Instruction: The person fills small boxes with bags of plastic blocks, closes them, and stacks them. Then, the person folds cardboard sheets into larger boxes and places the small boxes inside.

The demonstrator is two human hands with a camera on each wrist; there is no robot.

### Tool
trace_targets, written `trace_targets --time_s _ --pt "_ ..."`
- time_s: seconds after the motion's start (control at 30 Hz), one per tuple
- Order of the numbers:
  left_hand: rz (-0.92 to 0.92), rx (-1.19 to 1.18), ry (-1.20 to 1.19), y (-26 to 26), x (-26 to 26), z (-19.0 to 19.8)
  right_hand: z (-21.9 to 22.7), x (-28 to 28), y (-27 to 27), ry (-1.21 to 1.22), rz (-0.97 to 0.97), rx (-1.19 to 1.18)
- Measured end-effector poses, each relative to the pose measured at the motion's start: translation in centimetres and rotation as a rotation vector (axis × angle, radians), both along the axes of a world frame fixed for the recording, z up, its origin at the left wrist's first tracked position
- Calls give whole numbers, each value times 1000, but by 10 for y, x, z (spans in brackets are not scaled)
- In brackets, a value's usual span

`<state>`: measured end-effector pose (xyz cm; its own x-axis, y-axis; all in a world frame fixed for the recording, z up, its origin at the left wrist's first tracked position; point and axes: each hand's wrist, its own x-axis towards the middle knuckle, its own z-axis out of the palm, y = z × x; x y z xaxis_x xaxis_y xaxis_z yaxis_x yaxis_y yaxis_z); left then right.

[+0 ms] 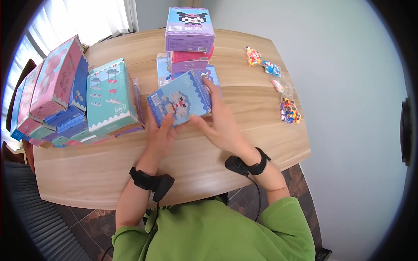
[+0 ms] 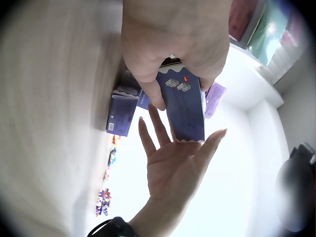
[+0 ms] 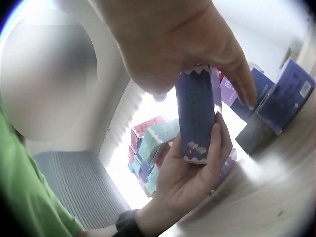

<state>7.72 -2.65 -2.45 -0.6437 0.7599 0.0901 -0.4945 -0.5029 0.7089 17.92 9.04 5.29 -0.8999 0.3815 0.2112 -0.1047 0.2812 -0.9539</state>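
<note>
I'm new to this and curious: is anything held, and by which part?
Yes, a blue box: the left hand grips its left side, thumb on the picture face; the right hand spreads open around its right side.

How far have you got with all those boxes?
Little bags of colourful pieces lie out on the right: that bit looks done. The left hand grips a blue box, the right hand spread beside it. The pile on the left and the tower behind may remain; I can't tell which are finished.
</note>
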Motion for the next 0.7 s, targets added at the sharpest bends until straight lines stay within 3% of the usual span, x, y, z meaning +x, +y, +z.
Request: trace_targets --time_s 0.1,0.17,0.3,0.43,0.6,0.7 --pt "-25 114 110 3 -2 -11 -21 -6 9 131 -122 147" --pt "-117 246 181 3 -9 -16 -2 -4 21 80 -155 44" --pt "-294 53 128 -3 -6 -5 62 -20 9 219 -81 -398" --pt "-390 -111 185 -4 -7 -3 80 -55 2 113 222 -243" --pt "-365 -113 48 0 -7 -6 65 -124 -17 98 150 76" --pt "-343 -140 28 -2 -6 0 56 -139 -24 254 -13 510"
